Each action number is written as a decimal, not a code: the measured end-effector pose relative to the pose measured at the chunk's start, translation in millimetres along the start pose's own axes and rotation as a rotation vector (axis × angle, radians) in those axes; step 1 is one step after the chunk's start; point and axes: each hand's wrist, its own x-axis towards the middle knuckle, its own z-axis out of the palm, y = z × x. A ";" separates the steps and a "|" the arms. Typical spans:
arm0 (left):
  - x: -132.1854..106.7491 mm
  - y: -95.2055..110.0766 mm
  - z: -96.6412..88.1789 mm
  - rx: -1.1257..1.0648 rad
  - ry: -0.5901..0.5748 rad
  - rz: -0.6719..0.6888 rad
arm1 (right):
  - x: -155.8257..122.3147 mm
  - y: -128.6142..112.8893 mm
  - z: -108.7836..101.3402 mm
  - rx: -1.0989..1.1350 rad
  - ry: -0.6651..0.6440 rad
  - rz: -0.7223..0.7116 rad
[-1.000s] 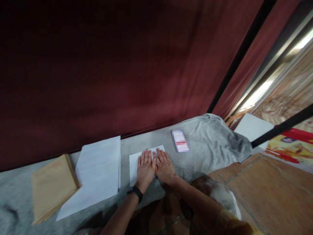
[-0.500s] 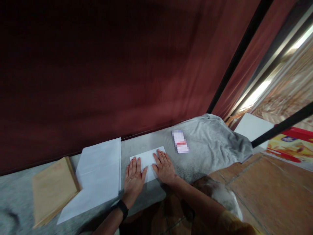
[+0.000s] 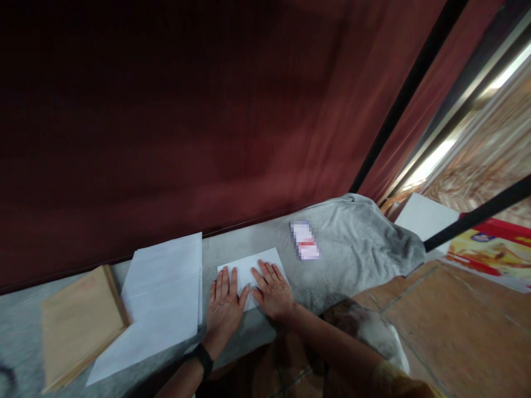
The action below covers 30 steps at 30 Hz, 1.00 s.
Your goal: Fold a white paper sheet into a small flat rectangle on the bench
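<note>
From the head camera, here's the small white paper [image 3: 243, 275], lying on the grey cloth [image 3: 340, 249] at six o'clock, just below centre. Both hands are on it, palms down! The left hand [image 3: 226, 307] covers its eight o'clock side, fingers straight and slightly parted, thumb out wide, gripping nothing, black wristband [image 3: 203, 360] behind it. Over at four o'clock on the paper, the right hand [image 3: 272, 293] lies flat too, fingers fanned, nothing grasped, the two thumbs near each other but apart. Out to the paper's nine o'clock, larger white sheets [image 3: 166, 298], with a brown paper stack [image 3: 81, 326] beyond, overlapping their edge. Near two o'clock, a pixelated flat rectangle [image 3: 305, 240]; and at twelve, the dark red curtain [image 3: 207, 138]!
</note>
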 end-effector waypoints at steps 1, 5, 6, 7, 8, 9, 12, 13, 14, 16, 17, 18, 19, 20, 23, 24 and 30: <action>-0.5 0.1 1.2 -0.002 0.007 -0.009 | 0.2 1.6 -1.2 -0.002 -0.006 0.002; -2.8 -1.6 3.5 -0.019 0.032 -0.039 | -0.4 6.7 -5.6 -0.032 -0.029 0.023; -3.3 -2.3 3.0 -0.024 0.036 -0.041 | -1.0 7.8 -6.5 -0.044 -0.034 0.032; -3.6 -2.7 1.9 -0.028 0.037 -0.041 | -1.7 8.9 -7.3 -0.056 -0.039 0.038; -3.9 -2.7 0.3 -0.033 0.037 -0.042 | -2.5 9.9 -7.9 -0.068 -0.042 0.040; -4.2 -1.8 -1.5 -0.035 0.036 -0.046 | -3.3 10.7 -8.3 -0.078 -0.044 0.040; -5.7 6.3 -7.4 -0.034 0.036 -0.053 | -4.9 12.0 -8.5 -0.094 -0.040 0.035; -6.8 10.6 -8.9 -0.036 0.033 -0.034 | -5.2 12.1 -8.2 -0.096 -0.038 0.035; -8.1 15.3 -9.9 -0.042 0.022 0.001 | -5.3 12.0 -8.0 -0.095 -0.035 0.036; -11.3 23.7 -10.6 -0.061 -0.015 0.100 | -5.1 11.7 -7.4 -0.093 -0.035 0.036; -13.0 26.5 -10.4 -0.066 -0.035 0.143 | -5.0 11.6 -7.1 -0.092 -0.036 0.035; -14.6 27.9 -9.9 -0.066 -0.053 0.170 | -4.8 11.7 -6.8 -0.091 -0.039 0.034; -16.0 27.9 -9.3 -0.060 -0.066 0.180 | -4.7 11.9 -6.5 -0.091 -0.040 0.033; -17.3 26.8 -8.7 -0.051 -0.072 0.175 | -4.7 12.4 -6.1 -0.092 -0.041 0.030; -20.8 19.8 -7.7 -0.024 -0.067 0.135 | -5.4 14.5 -4.9 -0.094 -0.034 0.019; -21.9 17.7 -7.6 -0.017 -0.060 0.125 | -5.8 15.2 -4.7 -0.096 -0.033 0.017; -24.3 15.9 -7.7 -0.017 -0.060 0.095 | -2.6 12.6 -9.8 -0.093 -0.065 0.077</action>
